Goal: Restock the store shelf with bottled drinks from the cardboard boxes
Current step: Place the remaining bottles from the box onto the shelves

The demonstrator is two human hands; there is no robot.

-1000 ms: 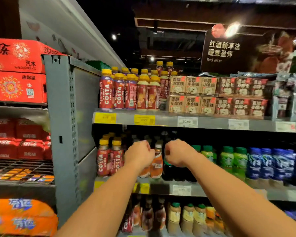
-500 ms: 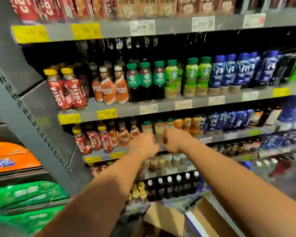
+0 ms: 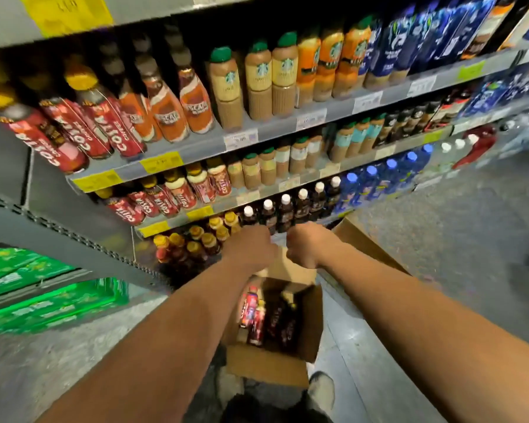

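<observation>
Your left hand [image 3: 251, 248] and right hand [image 3: 306, 245] are curled into fists, nothing showing in them, side by side above the open cardboard box [image 3: 266, 364]. Bottles [image 3: 252, 312] lie inside it, below the stocked shelf [image 3: 202, 146].

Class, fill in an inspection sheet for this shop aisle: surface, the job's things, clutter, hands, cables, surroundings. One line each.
Surface: grey floor, blurred.
Job's things: open cardboard box on the floor, red-labelled bottles lying inside; shelf above it, stocked with bottled drinks.
Clutter: second cardboard box beyond the right forearm.
Hands: left hand and right hand curled into fists above the open box, nothing visible in either.
Cables: nothing seen.
Surroundings: green packs at left; a shoe beside the open box.
</observation>
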